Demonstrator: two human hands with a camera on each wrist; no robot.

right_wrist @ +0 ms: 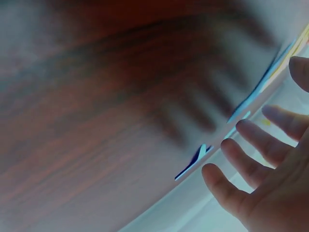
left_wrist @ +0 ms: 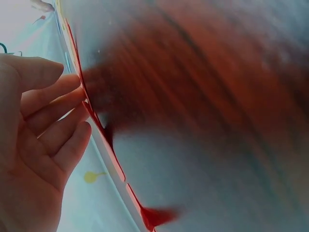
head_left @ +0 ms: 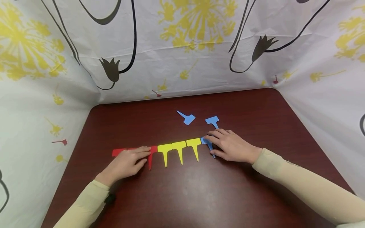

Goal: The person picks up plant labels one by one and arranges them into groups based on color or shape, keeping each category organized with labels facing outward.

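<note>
A row of T-shaped plastic plant labels lies across the table, stems toward me. At its left end are red labels [head_left: 118, 152], partly covered by my left hand [head_left: 125, 163], whose fingertips rest on the rightmost red one [head_left: 150, 161]. Several yellow labels [head_left: 178, 146] continue the row. A blue label [head_left: 210, 146] sits against the right end of the yellow ones, and my right hand [head_left: 232, 146] is over it, fingertips at its head and thumb near its stem. In the right wrist view the fingers [right_wrist: 248, 164] are spread and gently bent.
Two more blue labels lie farther back: one turned sideways [head_left: 189, 119], another [head_left: 212, 120] just beyond my right fingers. The dark wooden table [head_left: 188, 196] is bordered at the back and sides by a white patterned cloth [head_left: 176, 72].
</note>
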